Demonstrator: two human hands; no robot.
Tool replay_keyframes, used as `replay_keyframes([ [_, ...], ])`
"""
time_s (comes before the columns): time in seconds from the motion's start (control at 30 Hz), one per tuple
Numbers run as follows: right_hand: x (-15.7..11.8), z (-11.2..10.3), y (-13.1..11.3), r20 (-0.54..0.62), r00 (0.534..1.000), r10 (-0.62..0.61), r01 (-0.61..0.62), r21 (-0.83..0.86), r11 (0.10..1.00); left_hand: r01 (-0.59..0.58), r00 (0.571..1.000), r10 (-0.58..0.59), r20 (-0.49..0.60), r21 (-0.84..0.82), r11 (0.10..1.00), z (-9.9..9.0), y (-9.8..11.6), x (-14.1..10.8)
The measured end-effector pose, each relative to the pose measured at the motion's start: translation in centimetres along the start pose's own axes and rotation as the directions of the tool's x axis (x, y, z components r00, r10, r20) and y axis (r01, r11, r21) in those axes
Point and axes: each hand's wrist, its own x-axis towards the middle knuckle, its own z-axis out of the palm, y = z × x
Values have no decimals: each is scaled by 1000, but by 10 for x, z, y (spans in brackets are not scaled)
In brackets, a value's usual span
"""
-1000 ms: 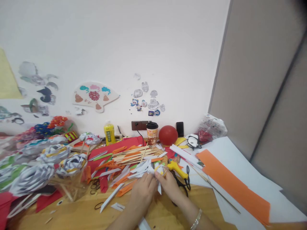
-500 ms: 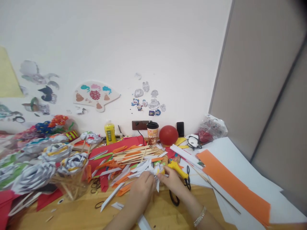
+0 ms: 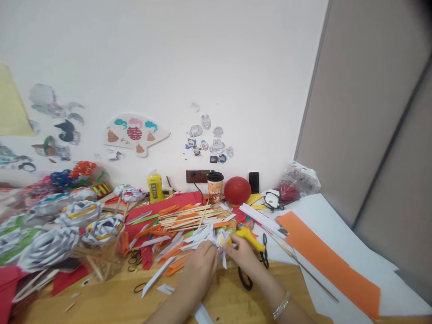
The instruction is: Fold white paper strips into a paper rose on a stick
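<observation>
White-and-yellow paper flower (image 3: 222, 237) held between two hands at the crowded middle of the desk (image 3: 135, 301).

Your left hand (image 3: 200, 266) has its grip closed at the flower's near left side, though your own fingers hide exactly what they pinch. Your right hand (image 3: 243, 255) meets it from the right, thumb and fingers closed on the yellow part. If that right pinch slackens before the folds are secured, the layers could spring open; pressed too hard, the thin petals could crease. A white strip (image 3: 224, 261) hangs from the near side and could snag on your fingers and pull a fold askew.

Loose folded strips (image 3: 199, 234) lie against the flower's far left edge, so a sweep of your left hand might drag several along or hide the piece among them. The wooden sticks (image 3: 189, 218), heaped beyond, could roll if nudged. Just right of your right hand lies a yellow tool (image 3: 249, 238), apparently a glue gun; whether it is hot, you cannot tell from here, but a careless knuckle might find its tip. Black handle loops (image 3: 266, 258), probably scissors, sit beside your right forearm, where a sleeveless wrist with a bracelet (image 3: 281, 306) could catch on them.
</observation>
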Motion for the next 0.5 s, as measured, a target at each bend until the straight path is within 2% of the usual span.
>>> replay_keyframes([
  [0.13, -1, -5, -4, 35, 999, -2, 1, 29, 1000, 95, 994, -90, 54, -107, 990, -9, 4, 3],
  [0.23, -1, -4, -4, 38, 999, -5, 2, 77, 997, 228, 972, -205, 116, -246, 942, -11, 7, 4],
  [0.33, 1, 0, -1, -17, 1000, 6, -5, 86, 996, 407, 913, -344, 219, -437, 802, -6, 8, 4],
  [0.4, 2, 3, 2, -88, 996, 15, -9, 72, 997, 477, 879, -378, 291, -556, 680, 1, 7, 3],
  [0.43, 2, 5, 3, -116, 993, 18, -11, 66, 998, 491, 871, -379, 312, -585, 646, 3, 7, 2],
  [0.5, 1, 6, 6, -139, 990, 30, -21, 66, 998, 500, 866, -391, 313, -585, 639, 6, 8, 0],
])
